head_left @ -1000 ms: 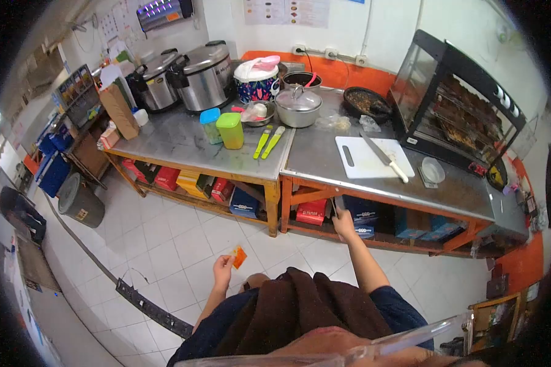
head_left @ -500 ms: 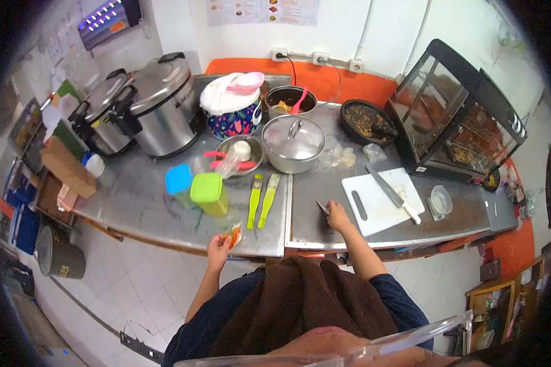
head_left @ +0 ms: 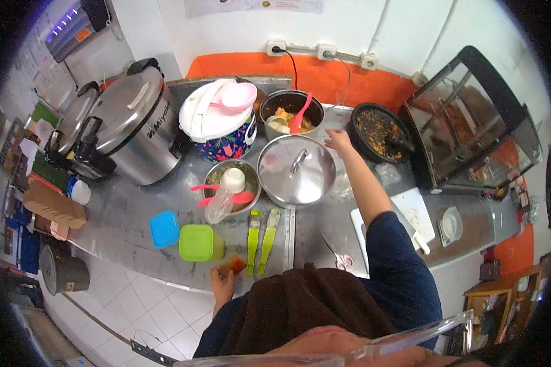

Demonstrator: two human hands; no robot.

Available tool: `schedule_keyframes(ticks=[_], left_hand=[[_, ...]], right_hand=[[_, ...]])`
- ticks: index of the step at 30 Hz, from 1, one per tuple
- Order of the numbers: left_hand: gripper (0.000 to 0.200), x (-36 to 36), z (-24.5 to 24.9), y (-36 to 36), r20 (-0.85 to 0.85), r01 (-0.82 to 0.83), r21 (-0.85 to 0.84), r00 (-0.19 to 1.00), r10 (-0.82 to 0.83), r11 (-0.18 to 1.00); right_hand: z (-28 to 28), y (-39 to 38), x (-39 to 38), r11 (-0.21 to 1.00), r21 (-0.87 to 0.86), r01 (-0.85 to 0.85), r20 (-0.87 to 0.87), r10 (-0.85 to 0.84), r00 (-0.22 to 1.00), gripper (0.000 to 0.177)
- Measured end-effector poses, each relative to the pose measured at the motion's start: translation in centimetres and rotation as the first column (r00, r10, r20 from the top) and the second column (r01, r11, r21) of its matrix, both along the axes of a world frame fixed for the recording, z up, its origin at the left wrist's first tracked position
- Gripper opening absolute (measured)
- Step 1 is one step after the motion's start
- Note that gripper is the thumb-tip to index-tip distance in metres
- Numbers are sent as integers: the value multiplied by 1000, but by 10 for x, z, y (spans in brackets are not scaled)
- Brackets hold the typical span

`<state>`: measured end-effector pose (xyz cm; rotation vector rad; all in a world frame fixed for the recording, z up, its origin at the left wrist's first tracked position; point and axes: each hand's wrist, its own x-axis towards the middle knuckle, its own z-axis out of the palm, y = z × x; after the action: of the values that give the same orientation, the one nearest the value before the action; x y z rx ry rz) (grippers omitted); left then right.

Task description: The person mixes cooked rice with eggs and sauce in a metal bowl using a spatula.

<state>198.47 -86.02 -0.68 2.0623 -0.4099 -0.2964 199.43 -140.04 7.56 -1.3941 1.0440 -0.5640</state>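
Observation:
My left hand [head_left: 222, 280] pinches a small clear plastic packet [head_left: 237, 264] of orange-red contents at the counter's front edge. Just above it stands a green-lidded container [head_left: 197, 243], beside a blue-lidded one [head_left: 164, 229]. My right hand [head_left: 338, 140] reaches far forward with its fingers stretched out and nothing visible in them. It is between the steel pot with a pink spoon [head_left: 300, 116] and the stone mortar [head_left: 379, 131], above and right of the lidded pot [head_left: 297, 171]. Scissors [head_left: 338, 253] with pale pink handles lie on the counter near its front edge.
A white cutting board [head_left: 413, 211] with a knife lies partly under my right arm. Two green utensils [head_left: 260, 244] lie centrally. A bowl [head_left: 226, 183] with pink-handled tools, a flowered container [head_left: 220, 134], big cookers [head_left: 134, 128] and a glass display case [head_left: 471, 122] stand around.
My right hand has let go of the scissors, now lying on the counter, and moved forward toward the back pots. My left hand still holds the packet. The camera view has shifted.

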Motion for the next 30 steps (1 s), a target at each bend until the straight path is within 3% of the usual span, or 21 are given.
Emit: schedule_keyframes(ticks=[1, 2, 3, 4, 5, 7, 9, 11, 14, 17, 19, 26, 28, 29, 30], left_hand=[[33, -1, 3, -3, 6, -9, 4, 1000, 9, 1000], [37, -2, 6, -4, 14, -22, 98, 1000, 21, 995], [40, -2, 8, -6, 21, -36, 195, 999, 32, 980], [43, -3, 10, -9, -132, -104, 208, 982, 133, 973], [43, -3, 9, -11, -129, -112, 223, 981, 143, 968], [43, -1, 7, -11, -254, -186, 139, 943, 217, 973], [43, -2, 12, -14, -246, -201, 122, 943, 226, 972], [43, 0, 17, -21, -243, -212, 90, 943, 228, 973], [45, -2, 21, -21, -300, -199, 134, 926, 231, 971], [49, -3, 16, -17, -181, -143, 77, 971, 155, 987], [54, 0, 22, -19, -173, -196, 175, 959, 226, 965], [59, 17, -19, -3, -360, -148, 17, 922, 144, 989], [61, 17, -19, -6, -339, -169, -66, 931, 137, 983], [61, 15, -23, -7, -350, -156, -51, 928, 129, 986], [62, 12, -27, -7, -247, -238, 43, 939, 241, 970]], right_hand=[[2, -10, 18, 977, 209, 39, -7, -38, 999, 43], [9, -12, 31, 953, 300, 50, 47, -68, 997, 51], [0, -23, 43, 950, 310, 42, 49, -60, 997, 51], [-10, -34, 54, 953, 303, -15, 67, -6, 998, 47], [-13, -38, 63, 953, 296, -70, 86, 47, 995, 44], [-16, -47, 69, 950, 309, -49, 88, 23, 996, 36], [-12, -53, 66, 953, 292, -75, 129, 39, 991, 34], [-7, -54, 61, 963, 269, 9, 111, -40, 993, 32], [2, -63, 26, 982, 166, 89, 239, -128, 963, 26], [36, -69, -16, 990, 45, 134, 286, -142, 948, 23], [80, -51, -52, 987, 34, 158, 359, -159, 920, 22], [167, 44, -203, 994, -32, 103, 285, -89, 954, 22], [165, 78, -242, 995, -5, 98, 259, -93, 961, 22], [165, 98, -258, 995, 16, 101, 211, -102, 972, 23], [164, 122, -269, 989, 52, 138, 174, -145, 974, 24]])
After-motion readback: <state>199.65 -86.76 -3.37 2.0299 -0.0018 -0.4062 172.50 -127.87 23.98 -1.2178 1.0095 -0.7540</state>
